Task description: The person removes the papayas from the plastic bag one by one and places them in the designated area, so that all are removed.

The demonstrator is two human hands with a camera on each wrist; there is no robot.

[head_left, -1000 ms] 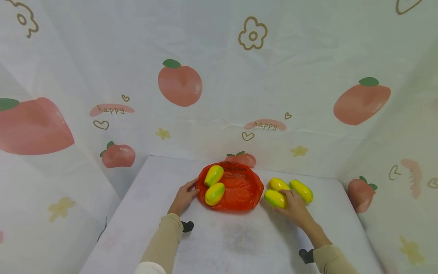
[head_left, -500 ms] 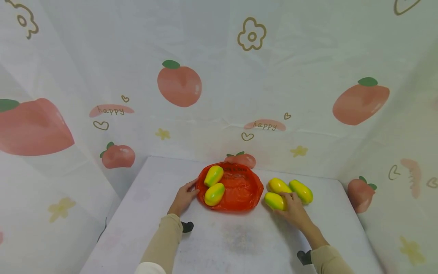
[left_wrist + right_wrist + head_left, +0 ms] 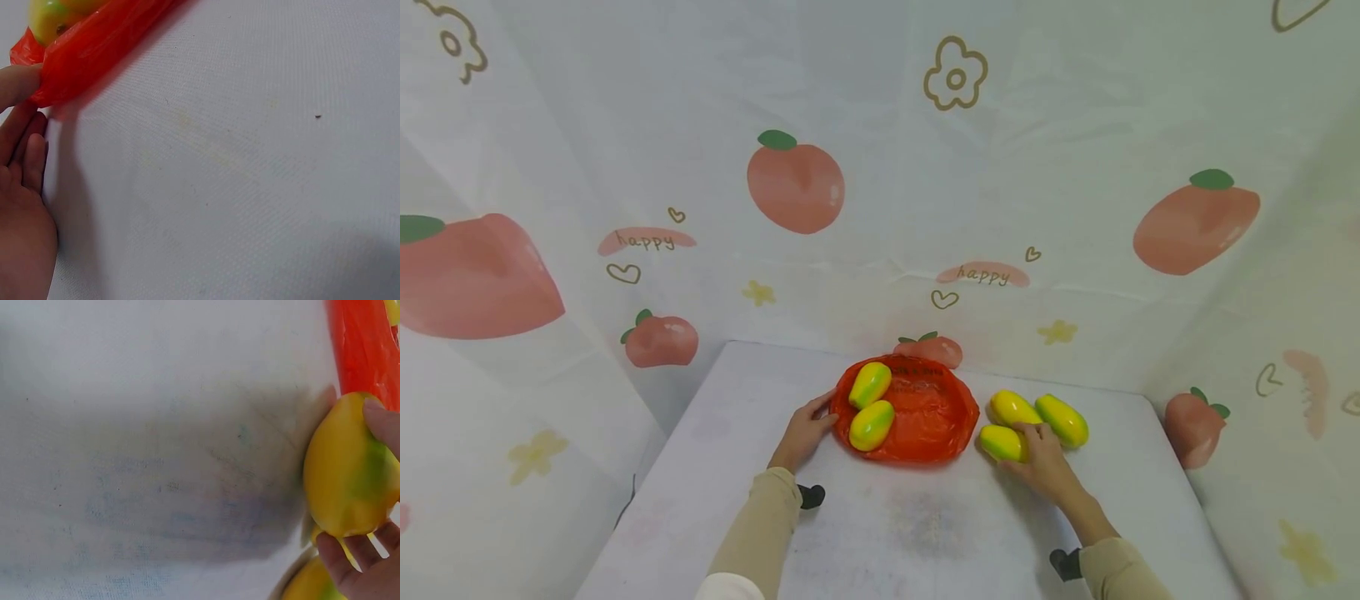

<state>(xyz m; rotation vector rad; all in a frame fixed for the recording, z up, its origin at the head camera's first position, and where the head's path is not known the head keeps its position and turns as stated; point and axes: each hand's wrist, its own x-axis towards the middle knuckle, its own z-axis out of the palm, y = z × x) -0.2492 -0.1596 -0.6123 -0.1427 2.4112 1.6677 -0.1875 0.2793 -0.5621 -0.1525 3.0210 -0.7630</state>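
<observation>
A red plastic bag (image 3: 925,421), spread wide with its mouth facing up, lies near the back of the table. Two glossy yellow-green papayas sit in its left part, a rear papaya (image 3: 870,384) and a front papaya (image 3: 872,426). My left hand (image 3: 805,429) holds the bag's left edge; the left wrist view has its thumb (image 3: 19,86) against the red plastic. Right of the bag, my right hand (image 3: 1048,462) grips a papaya (image 3: 350,465) between thumb and fingers, low over the table. Two more papayas rest just behind it, a left papaya (image 3: 1013,408) and a right papaya (image 3: 1062,420).
The white table (image 3: 865,533) reaches back to a fabric wall (image 3: 887,275) printed with fruit and flowers. More printed fabric encloses both sides. A thin dark cord (image 3: 627,504) hangs by the left table edge.
My right hand has shifted slightly toward me, and the papaya in its grip has turned and moved a little nearer. The left hand and the bag have stayed in place.
</observation>
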